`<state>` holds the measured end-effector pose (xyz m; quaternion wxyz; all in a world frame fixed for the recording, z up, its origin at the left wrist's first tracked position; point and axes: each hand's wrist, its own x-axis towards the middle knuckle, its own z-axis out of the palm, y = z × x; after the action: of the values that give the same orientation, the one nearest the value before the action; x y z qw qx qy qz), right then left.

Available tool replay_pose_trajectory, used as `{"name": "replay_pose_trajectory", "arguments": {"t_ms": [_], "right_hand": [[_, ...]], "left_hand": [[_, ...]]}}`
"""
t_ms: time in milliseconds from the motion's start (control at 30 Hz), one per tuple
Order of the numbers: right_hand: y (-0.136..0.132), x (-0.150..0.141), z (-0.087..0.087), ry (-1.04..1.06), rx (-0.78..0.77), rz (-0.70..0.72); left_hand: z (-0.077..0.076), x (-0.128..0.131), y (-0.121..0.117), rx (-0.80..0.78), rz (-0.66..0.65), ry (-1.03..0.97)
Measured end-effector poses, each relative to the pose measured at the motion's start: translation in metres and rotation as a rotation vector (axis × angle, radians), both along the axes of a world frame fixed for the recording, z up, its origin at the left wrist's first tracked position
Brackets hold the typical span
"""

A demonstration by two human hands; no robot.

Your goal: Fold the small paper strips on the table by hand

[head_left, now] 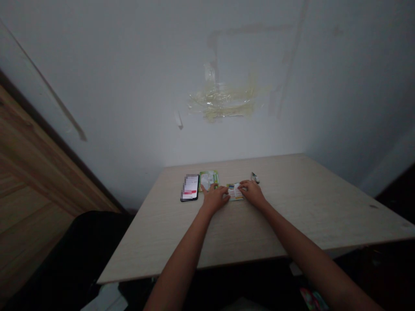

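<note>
A small printed packet, white with green and yellow edges, lies low over the table between my two hands. At its left edge are the thumb and index finger of my left hand, while the other fingers of that hand spread toward a green-and-white packet. The fingers of my right hand are bent together on the small packet's right side, with the fingertips pressed on its surface. Just beyond the right hand is a small crumpled scrap, dark and silvery. The lower part of the green-and-white packet is partly covered by my left fingers.
A phone with its screen lit lies left of the green-and-white packet. The pale wooden table meets a white wall bearing old tape. Wooden boards and a black object stand at the left.
</note>
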<state>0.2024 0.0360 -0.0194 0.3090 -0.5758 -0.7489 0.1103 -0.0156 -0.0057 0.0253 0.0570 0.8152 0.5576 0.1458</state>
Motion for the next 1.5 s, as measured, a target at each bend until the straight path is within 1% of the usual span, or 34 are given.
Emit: {"name": "replay_pose_trajectory", "arguments": {"t_ms": [267,600,733,967,1267,1500], "right_hand": [[0.004,0.008,-0.001,-0.016,-0.05,0.082],[0.003,0.017,0.005,-0.1,-0.086,0.188],[0.004,0.021,0.003,-0.102,-0.105,0.235],[0.006,0.026,-0.001,-0.129,-0.14,0.268],[0.005,0.032,-0.008,-0.061,-0.107,0.326],[0.001,0.032,-0.012,0.047,-0.063,0.316]], "left_hand": [[0.001,0.001,-0.001,0.006,0.005,0.031],[0.0,-0.001,0.001,-0.002,0.001,0.029],[0.0,-0.001,0.001,-0.011,-0.001,0.021],[0.0,-0.001,0.003,0.005,-0.004,0.028],[0.003,0.003,0.015,0.055,0.002,0.017],[-0.005,0.007,0.01,0.137,-0.019,0.018]]}}
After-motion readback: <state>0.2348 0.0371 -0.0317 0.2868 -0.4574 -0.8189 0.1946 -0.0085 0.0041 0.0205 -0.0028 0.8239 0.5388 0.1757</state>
